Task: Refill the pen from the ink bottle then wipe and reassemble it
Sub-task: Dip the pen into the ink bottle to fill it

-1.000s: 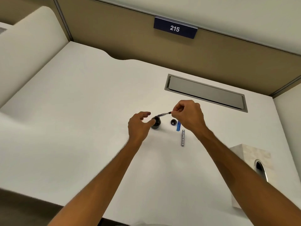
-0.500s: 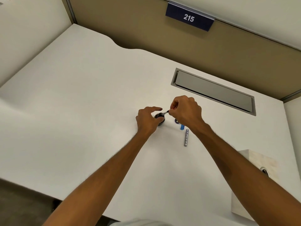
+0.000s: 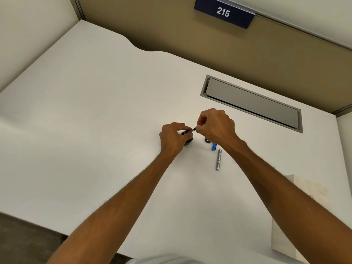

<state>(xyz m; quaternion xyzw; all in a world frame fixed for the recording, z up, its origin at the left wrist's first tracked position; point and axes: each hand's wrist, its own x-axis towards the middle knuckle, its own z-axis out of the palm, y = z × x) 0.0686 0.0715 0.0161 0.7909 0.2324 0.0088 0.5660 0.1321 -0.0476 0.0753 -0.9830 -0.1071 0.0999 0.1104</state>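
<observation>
Left hand [image 3: 174, 139] has closed round the ink bottle [image 3: 189, 141], steadying it; right hand [image 3: 217, 128] pinches the pen section [image 3: 191, 130], tip at the bottle's mouth. Probable step: filling; next, draw ink without tipping the bottle.

The number "215" is printed in white on a dark blue plate [image 3: 224, 12] fixed to the tan partition [image 3: 171, 31]. Small marks are seen on the silver pen barrel [image 3: 218, 159] but cannot be read.

Bright, even light; soft shadows; wide-angle bending at the edges.
</observation>
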